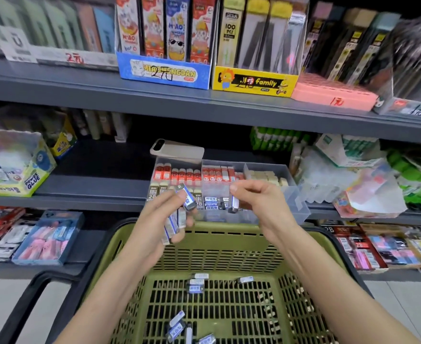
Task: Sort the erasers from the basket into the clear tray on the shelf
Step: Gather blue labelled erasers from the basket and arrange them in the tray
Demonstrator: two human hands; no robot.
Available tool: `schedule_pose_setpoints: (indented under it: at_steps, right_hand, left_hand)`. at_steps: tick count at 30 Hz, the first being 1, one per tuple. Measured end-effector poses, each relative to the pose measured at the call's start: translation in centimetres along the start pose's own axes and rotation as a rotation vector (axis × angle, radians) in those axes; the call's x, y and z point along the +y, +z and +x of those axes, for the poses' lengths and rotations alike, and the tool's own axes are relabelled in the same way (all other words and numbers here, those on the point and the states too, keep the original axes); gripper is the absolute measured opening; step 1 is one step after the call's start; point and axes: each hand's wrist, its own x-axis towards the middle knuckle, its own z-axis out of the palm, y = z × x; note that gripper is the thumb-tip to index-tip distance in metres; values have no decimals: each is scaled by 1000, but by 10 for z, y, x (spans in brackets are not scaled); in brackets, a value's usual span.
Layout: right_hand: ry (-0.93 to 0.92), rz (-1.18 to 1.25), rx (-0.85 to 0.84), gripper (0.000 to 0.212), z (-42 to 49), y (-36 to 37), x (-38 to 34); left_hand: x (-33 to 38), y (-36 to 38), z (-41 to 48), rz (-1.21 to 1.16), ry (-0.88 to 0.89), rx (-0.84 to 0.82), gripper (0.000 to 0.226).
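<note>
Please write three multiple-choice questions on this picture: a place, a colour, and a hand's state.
1. Where does the clear tray stand? A. on the floor B. on the grey shelf C. on a chair
2. What colour is the basket? A. red B. blue C. green
3. What does the right hand do? A. hangs empty B. pinches one eraser C. grips a handle
Answers: 1 B: it sits at the shelf's front edge. 2 C: its slotted walls are green. 3 B: its fingertips hold one eraser.
</note>
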Motion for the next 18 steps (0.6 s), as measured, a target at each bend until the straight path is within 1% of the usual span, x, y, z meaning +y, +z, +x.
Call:
schedule_pose_setpoints:
  at_steps: [2,5,8,9,11,14,16,18]
  right_hand:
    - [-57,-88,67,14,14,7,-1]
    - [-110,-218,140,17,31,20,3]
    - [-149,-391,162,10,41,30,10]
    - [-171,-467,153,7,42,32,13]
    - [-202,-588,122,8,43,32,20]
    - [-208,-707,38,2,43,31,24]
    - [-213,-828,-22,8,46,30,23]
    - [-218,-1003,-76,11,50,29,21]
  left_hand:
    - [6,-3,4,5,40,32,21]
    - [11,-6,8,37,86,45,28]
    - [14,-6,10,52,105,52,31]
    - [14,-6,11,52,106,55,32]
    - [13,-6,12,47,102,62,33]
    - [9,-8,12,34,99,53,34]
    - [6,-10,12,30,98,38,29]
    - [5,-12,12,20,92,20,26]
